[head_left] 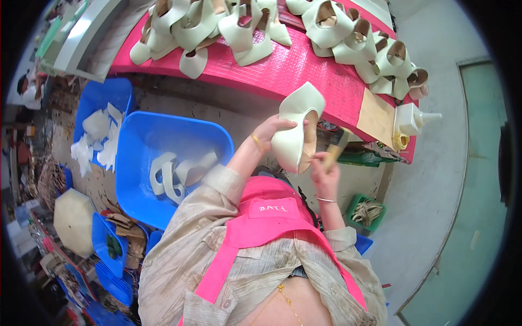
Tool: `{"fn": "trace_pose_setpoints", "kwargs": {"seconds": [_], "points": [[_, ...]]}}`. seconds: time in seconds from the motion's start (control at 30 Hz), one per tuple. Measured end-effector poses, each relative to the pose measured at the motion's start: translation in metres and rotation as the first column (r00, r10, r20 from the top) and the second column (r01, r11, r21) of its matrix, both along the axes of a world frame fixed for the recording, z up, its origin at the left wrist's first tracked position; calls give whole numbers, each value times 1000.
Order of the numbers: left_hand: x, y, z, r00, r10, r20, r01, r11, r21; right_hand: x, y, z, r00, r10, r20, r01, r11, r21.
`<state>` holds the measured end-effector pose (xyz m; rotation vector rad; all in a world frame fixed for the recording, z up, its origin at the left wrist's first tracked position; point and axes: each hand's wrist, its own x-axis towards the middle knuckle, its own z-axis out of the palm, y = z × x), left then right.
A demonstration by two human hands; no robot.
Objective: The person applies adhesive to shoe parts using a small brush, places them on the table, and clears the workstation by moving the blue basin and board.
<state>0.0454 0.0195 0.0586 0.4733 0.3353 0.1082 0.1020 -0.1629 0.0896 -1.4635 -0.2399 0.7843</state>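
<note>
A pale mint-white shoe (286,142), smooth and leather-like, tilts before me; its upper end flares to angular points, and its beige-lined opening faces right.

From the left, a blue plastic tub (89,100) holds white scraps (98,125), then a larger, rounded blue plastic bin (138,144) holds pale, curved cut pieces (193,168). Ahead, a long table in shiny, textured pink covering (272,70) carries two clusters of similar pale shoes (348,50). Toward its right end are a flat tan sheet (376,117) and a white plastic squeeze bottle (408,118). Below, a green basket (384,213) holds beige strips (367,212); a grey-green panel (478,174) stands far right.

My left hand (273,129) grips the shoe by its left side, holding it up near the table's front edge, between my hands. My right hand (325,173) is curled around a blurred, tan-handled, dark-headed tool (338,142), fingertips beside the shoe's lower right edge; I cannot tell whether they touch it.
</note>
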Motion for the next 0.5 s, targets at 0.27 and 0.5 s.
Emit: {"fn": "trace_pose_setpoints", "kwargs": {"seconds": [0.27, 0.5], "points": [[-17, -35, 48, 852, -394, 345, 439, 896, -63, 105, 8, -73, 926, -93, -367, 229, 910, 346], [-54, -25, 42, 963, -74, 261, 101, 990, -94, 30, 9, 5, 744, 450, 494, -488, 871, -57]]}}
